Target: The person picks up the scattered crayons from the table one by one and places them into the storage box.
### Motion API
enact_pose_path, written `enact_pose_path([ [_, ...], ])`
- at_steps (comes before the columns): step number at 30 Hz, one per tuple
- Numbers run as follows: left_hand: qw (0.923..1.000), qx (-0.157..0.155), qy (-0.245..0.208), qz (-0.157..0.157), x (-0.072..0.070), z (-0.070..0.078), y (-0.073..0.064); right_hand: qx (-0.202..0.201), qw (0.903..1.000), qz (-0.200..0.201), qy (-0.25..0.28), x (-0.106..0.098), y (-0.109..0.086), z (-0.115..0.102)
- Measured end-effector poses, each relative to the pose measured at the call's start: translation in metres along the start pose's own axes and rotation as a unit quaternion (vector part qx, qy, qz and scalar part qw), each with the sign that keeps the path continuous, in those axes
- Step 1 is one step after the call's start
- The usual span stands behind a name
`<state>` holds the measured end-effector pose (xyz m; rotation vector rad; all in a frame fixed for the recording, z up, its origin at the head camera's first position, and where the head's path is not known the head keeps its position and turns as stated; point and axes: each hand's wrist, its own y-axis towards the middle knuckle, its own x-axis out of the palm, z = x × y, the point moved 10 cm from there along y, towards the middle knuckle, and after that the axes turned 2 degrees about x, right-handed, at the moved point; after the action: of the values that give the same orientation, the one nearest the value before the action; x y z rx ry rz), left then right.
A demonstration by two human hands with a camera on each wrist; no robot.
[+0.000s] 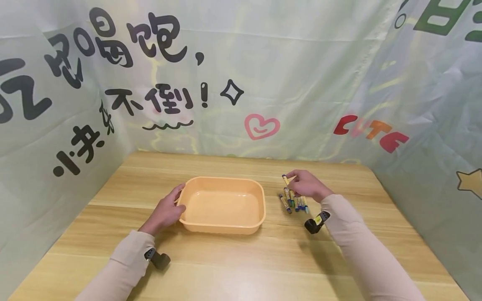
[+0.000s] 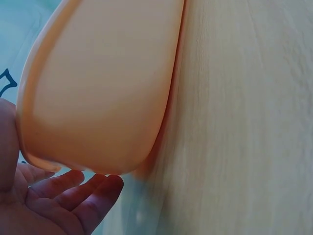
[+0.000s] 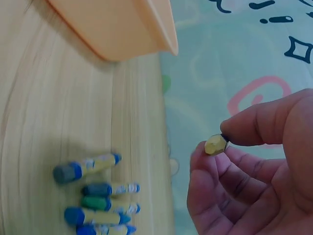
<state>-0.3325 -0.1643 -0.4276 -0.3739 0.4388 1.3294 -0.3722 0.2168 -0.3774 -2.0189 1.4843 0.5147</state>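
My right hand (image 1: 306, 184) pinches a crayon (image 1: 285, 179) between thumb and fingers, above several others. In the right wrist view, the held crayon (image 3: 215, 145) points its pale yellow end at the camera. Below it, several crayons (image 3: 98, 166) with yellowish wrappers and blue or green tips lie loosely side by side on the table. My left hand (image 1: 167, 212) holds the left end of a light orange plastic tray (image 1: 222, 229), the thumb at its rim and the fingers against the outside. The left wrist view has these fingers (image 2: 100, 198) along the tray's end wall.
The wooden table (image 1: 226, 267) carries the tray near its middle, with the crayons close by on the right. Printed fabric (image 1: 293, 83) with lettering, a pink heart and a star hangs around the back and sides. Each wrist wears a small black camera (image 1: 313, 225).
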Motion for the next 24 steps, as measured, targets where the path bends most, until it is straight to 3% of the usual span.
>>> enact_pose_path([
  [11, 1.0, -0.003, 0.001, 0.005, -0.001, 0.004, 0.004, -0.012, 0.9999, -0.004, -0.006, 0.017, 0.009, -0.021],
  [24, 0.9981, 0.019, 0.055, 0.019, -0.003, 0.009, 0.009, -0.025, 0.9989, -0.035, 0.021, 0.05, 0.019, -0.047],
])
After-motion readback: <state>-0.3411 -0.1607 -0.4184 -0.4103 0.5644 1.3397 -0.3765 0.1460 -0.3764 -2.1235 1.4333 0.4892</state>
